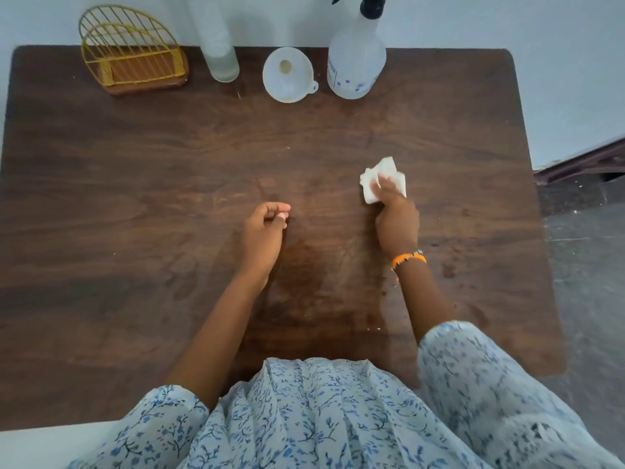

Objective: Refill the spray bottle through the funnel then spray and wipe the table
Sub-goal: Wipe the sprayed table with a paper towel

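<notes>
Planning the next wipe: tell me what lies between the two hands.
Head view: only bare wet-looking tabletop lies between the left hand, loosely curled, and the right hand pressing the tissue.

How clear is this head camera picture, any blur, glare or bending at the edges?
Head view: wide-angle bending curves the table edges and leans the spray bottle and the clear bottle outward; soft, even light, no hard shadows; a faint sheen on the wet patch; right hand and tissue slightly soft; patterned clothing at the bottom blurred.
</notes>
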A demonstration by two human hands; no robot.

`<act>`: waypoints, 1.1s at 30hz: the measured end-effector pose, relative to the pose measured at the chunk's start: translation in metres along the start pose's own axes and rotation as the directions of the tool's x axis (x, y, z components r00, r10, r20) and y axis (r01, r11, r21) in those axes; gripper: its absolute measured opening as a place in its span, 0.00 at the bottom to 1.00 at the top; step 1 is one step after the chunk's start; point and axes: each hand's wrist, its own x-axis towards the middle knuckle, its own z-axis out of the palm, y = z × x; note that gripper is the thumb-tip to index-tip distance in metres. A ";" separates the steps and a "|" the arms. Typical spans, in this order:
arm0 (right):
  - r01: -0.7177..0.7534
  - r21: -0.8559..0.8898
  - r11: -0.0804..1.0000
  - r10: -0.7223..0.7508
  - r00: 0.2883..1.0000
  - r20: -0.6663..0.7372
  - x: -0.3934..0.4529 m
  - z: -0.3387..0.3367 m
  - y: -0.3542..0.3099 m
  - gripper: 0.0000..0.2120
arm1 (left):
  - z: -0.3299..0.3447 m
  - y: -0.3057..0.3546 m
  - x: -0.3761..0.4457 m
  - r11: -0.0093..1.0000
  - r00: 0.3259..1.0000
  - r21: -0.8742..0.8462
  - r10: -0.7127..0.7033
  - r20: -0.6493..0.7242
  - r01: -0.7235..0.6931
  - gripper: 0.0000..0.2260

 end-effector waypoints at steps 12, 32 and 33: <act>0.650 0.022 0.759 -0.616 0.707 0.347 -0.041 0.043 -0.020 0.25 | -0.016 0.002 0.004 0.999 0.994 -0.034 0.020 -0.111 -0.024 0.08; 0.561 0.008 0.828 -0.548 0.805 0.229 -0.025 0.029 -0.002 0.26 | -0.026 -0.001 -0.001 0.997 0.983 -0.072 0.010 -0.183 -0.023 0.10; 0.487 -0.017 0.873 -0.480 0.865 0.145 -0.022 0.019 0.007 0.26 | -0.023 0.000 -0.002 0.998 0.988 -0.059 0.017 -0.154 -0.026 0.10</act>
